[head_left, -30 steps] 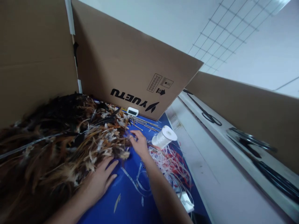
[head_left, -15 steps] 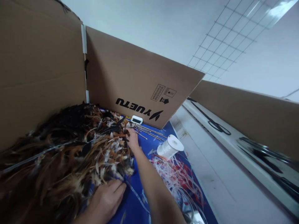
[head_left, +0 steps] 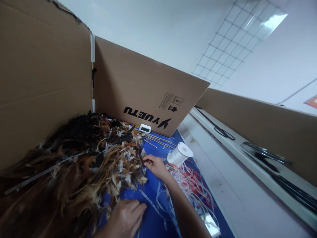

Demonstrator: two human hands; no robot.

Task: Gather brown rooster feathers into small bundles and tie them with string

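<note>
A large heap of brown, black and cream feathers (head_left: 123, 158) covers the left of the blue table surface (head_left: 151, 195). Close to its front edge, my left hand (head_left: 127, 215) is closed with fingers curled down; whatever it holds is hidden. At the heap's right edge, my right hand (head_left: 156, 165) has its fingertips drawn together. A small pale feather tip shows just above them, but I cannot make out whether it is pinched. A clear strip (head_left: 47, 171) lies across the feathers.
Cardboard panels (head_left: 146, 86) stand behind and left. A white ribbon spool (head_left: 180, 153) stands right of my right hand, above tangled red and white strips (head_left: 190, 183). Thin sticks (head_left: 160, 140) and a small white display device (head_left: 145, 128) lie at the back. A white ledge (head_left: 223, 172) runs along the right.
My right hand has drawn back from the feathers at the far edge, toward me and right. My left hand has shifted slightly right and stays closed. The view has shifted a little.
</note>
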